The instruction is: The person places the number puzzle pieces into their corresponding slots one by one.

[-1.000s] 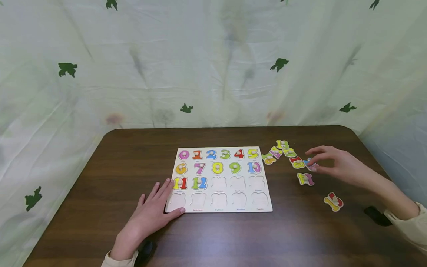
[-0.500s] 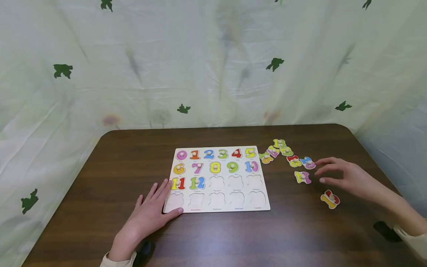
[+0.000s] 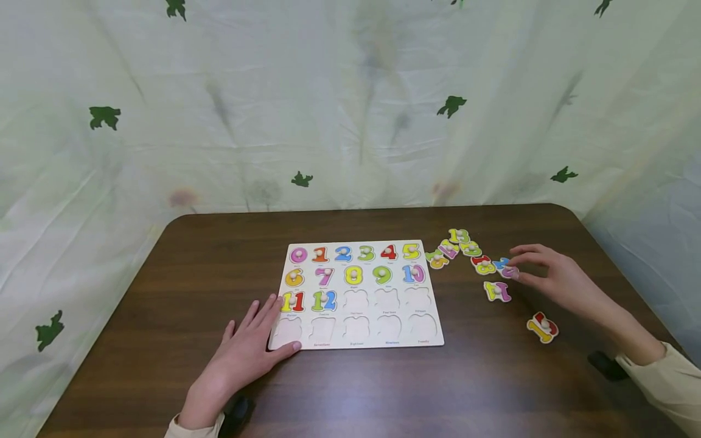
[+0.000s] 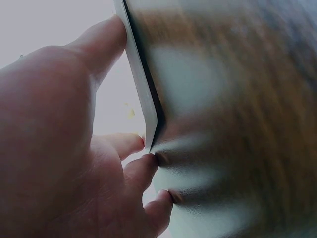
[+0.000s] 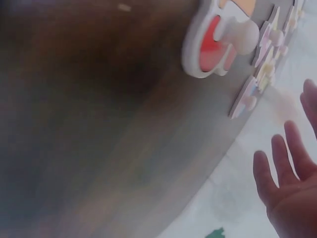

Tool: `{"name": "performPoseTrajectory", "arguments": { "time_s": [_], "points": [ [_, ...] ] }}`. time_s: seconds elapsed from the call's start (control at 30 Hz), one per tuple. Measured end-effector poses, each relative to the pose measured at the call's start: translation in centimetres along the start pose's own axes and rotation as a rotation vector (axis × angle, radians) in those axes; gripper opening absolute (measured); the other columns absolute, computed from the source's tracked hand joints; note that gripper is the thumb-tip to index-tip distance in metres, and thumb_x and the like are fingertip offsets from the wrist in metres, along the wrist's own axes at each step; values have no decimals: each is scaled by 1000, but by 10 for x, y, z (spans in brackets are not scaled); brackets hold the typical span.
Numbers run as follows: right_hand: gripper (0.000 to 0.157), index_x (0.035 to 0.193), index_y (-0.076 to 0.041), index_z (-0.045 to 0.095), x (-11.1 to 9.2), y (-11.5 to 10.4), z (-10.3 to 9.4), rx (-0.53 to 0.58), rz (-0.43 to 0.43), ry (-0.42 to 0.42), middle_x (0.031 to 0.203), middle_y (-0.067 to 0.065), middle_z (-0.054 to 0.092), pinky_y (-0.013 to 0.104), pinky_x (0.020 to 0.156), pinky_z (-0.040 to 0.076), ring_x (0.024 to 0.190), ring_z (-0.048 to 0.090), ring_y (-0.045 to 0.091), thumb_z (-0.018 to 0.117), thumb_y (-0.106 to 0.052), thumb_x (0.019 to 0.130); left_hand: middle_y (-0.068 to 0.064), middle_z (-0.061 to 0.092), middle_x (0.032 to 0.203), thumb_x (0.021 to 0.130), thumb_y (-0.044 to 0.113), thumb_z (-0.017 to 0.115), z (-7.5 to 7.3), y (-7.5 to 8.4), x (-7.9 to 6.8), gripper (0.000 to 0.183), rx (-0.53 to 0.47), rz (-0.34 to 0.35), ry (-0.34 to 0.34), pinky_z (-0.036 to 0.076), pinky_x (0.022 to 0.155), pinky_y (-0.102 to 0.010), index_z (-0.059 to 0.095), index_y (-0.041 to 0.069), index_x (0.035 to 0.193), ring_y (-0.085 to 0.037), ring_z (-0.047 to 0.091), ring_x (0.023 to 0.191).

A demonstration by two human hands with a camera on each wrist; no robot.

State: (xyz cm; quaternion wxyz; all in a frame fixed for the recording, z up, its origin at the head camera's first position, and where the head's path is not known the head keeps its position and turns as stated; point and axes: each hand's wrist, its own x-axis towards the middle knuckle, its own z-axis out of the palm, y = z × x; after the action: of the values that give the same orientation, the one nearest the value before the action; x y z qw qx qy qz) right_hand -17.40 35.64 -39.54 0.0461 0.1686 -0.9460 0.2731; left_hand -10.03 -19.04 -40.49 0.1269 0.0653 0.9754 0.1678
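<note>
At the centre: blue-and-purple number piece [image 3: 501,266], lying flat on the brown table [image 3: 350,395], at the fingertips of the right hand [image 3: 564,283]. Biggest risk, by my read: a slipped hold, caused by a side-on approach with thumb and forefinger only. Could skid instead of lifting. Could also bump the red-and-yellow piece [image 3: 484,264] at its left end; too close to call touching or apart. Just nearer the person: a yellow-and-pink piece [image 3: 496,291], liable to a nudge from a low hand.

Further right and nearer: another red-and-yellow number [image 3: 542,328], clear of the rest, with a round knob [image 5: 245,37] in the right wrist view. Farther off: cluster of four loose pieces [image 3: 448,248], tight enough to get dragged along by a careless sweep.

Well to the left: white number board [image 3: 338,287], with 0 to 12 seated and eight bare recesses [image 3: 356,328]. Similar outlines there, so easy to mix up or seat crooked.

Hands. Right: thumb and forefinger bent, close together at the piece's right end. Can't tell pinch from touch; thumb out of sight in the wrist view. Left hand [image 3: 246,347]: open, fingers straight and spread, resting over the board's left edge, thumb on the near corner, gripping nothing. Probably enough for steadying; might let the board pivot under a hard push on the far right.
</note>
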Motion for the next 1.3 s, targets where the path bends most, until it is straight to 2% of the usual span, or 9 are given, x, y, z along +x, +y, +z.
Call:
{"name": "performPoseTrajectory", "arguments": {
  "time_s": [0.13,0.27,0.43,0.57,0.87,1.03,1.3],
  "points": [
    [21,110,-12,73,11,0,1,4,-9,6,130,8,58,34,80,44,118,54,33,75,-16,89,-12,21,162,83,72,59,1,-1,0,102,-2,8,7,12,103,-75,23,13,158,-41,14,146],
    [21,111,-9,72,23,-1,3,13,-13,6,130,10,58,43,82,45,117,54,35,73,-14,90,-12,21,162,83,72,59,1,-1,0,102,-6,9,8,12,103,-75,24,13,158,-42,14,146],
    [21,110,-7,73,50,-2,6,39,35,1,131,13,57,55,88,43,121,51,38,72,-18,92,-12,21,162,82,72,60,-1,-2,-2,102,-16,1,11,12,103,-75,24,13,158,-42,13,146],
    [22,110,-6,73,74,0,11,63,48,-43,133,17,55,61,95,38,127,44,42,71,-20,93,-11,21,162,82,72,59,0,-2,-2,102,-10,0,8,12,103,-75,24,13,158,-42,14,146],
    [25,113,-4,72,112,5,24,75,76,-137,142,22,46,65,102,29,133,34,47,71,-18,92,-10,20,162,82,73,59,1,-1,-1,102,-11,-7,1,11,103,-75,24,14,158,-42,13,146],
    [28,117,-1,70,123,8,30,108,99,-183,147,26,38,66,104,26,135,28,50,69,-18,94,-9,20,162,82,72,59,1,-1,-2,101,-12,4,9,11,103,-75,26,14,157,-42,14,146],
    [30,114,0,71,133,15,37,86,94,-231,144,28,40,64,103,29,133,31,50,71,-21,92,-10,20,162,82,72,60,0,0,-2,101,-8,-6,6,11,104,-75,26,13,157,-41,13,147]
  ]
}}
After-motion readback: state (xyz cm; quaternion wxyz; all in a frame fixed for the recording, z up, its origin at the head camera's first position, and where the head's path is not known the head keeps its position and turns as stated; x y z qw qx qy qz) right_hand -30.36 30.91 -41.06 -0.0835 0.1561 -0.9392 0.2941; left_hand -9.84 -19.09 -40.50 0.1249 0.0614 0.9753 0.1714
